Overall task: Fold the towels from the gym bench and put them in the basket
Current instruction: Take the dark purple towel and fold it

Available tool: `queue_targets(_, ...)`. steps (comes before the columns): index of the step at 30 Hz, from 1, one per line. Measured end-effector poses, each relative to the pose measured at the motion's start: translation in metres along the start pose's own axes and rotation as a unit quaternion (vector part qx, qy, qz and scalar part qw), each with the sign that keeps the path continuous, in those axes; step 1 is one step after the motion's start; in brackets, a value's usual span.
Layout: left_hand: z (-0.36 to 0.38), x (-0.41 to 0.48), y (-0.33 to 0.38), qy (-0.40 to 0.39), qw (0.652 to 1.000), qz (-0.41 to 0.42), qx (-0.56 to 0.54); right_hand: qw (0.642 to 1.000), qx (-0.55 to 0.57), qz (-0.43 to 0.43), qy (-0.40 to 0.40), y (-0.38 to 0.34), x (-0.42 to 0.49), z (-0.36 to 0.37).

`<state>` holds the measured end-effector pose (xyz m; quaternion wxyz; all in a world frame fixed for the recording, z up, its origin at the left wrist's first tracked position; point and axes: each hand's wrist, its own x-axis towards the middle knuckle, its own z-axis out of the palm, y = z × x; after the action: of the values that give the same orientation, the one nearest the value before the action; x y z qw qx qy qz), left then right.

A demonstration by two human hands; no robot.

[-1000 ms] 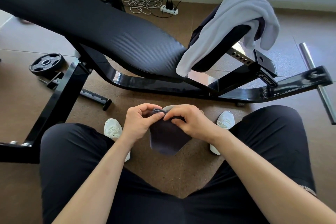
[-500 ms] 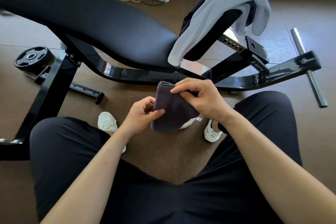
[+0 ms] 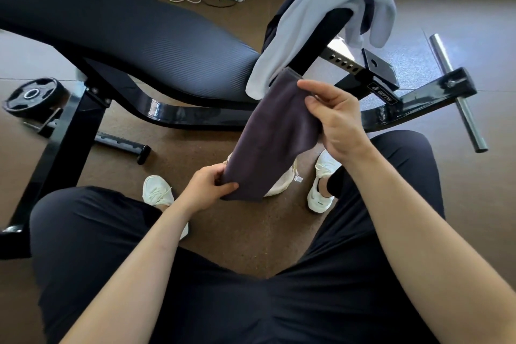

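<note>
Dark grey towel (image 3: pixel 275 137) pinched between left hand (image 3: pixel 208 187) and right hand (image 3: pixel 333 117), before "BRTW"-labelled gym bench (image 3: pixel 156 45).

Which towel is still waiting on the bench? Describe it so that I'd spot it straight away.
Find the black gym bench that slants across the room, and follow its pad to the raised black end on the right. The pale grey towel hangs over that end, unfolded. Unlike the dark grey towel held in both hands, it is light in colour and nobody is touching it.
</note>
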<state>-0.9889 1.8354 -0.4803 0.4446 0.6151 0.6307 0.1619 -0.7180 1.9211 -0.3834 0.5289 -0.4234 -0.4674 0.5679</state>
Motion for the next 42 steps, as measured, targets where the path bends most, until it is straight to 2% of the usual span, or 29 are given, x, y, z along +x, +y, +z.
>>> queue_targets(3, 0.0, -0.001, 0.0, 0.001, 0.999, -0.027, 0.029, 0.998, -0.02, -0.009, 0.064, 0.003, 0.009, -0.012)
queue_targets(6, -0.004, -0.002, 0.001, 0.029, 0.999, -0.039, 0.013, 0.985, -0.123, -0.004, 0.117, 0.011, 0.018, -0.026)
queue_targets(9, -0.011, -0.004, 0.004, 0.105, 0.988, -0.052, -0.1, 0.969, -0.223, 0.024, 0.1, 0.02, 0.023, -0.036)
queue_targets(12, -0.014, -0.006, 0.011, 0.184, 0.949, -0.07, -0.248, 0.96, -0.265, 0.034, 0.084, 0.024, 0.02, -0.035)
queue_targets(15, -0.015, -0.006, 0.016, 0.232, 0.904, -0.091, -0.348, 0.96, -0.266, 0.026, 0.079, 0.028, 0.014, -0.026)
queue_targets(17, -0.017, -0.006, 0.018, 0.249, 0.898, -0.09, -0.35, 0.962, -0.261, 0.034, 0.069, 0.034, 0.011, -0.02)
queue_targets(20, -0.016, -0.007, 0.02, 0.252, 0.91, -0.068, -0.323, 0.956, -0.292, 0.026, 0.028, 0.043, 0.004, -0.006)
queue_targets(26, -0.009, -0.011, 0.021, 0.22, 0.934, -0.046, -0.279, 0.934, -0.351, 0.03, -0.057, 0.054, -0.007, 0.02)
queue_targets(30, -0.002, -0.013, 0.025, 0.216, 0.935, -0.033, -0.278, 0.929, -0.354, 0.019, -0.104, 0.065, -0.015, 0.034)
queue_targets(35, 0.006, -0.015, 0.034, 0.23, 0.929, -0.022, -0.29, 0.925, -0.359, 0.011, -0.123, 0.076, -0.026, 0.044)
queue_targets(42, 0.011, -0.016, 0.038, 0.22, 0.939, 0.003, -0.263, 0.93, -0.333, 0.006, -0.157, 0.081, -0.035, 0.055)
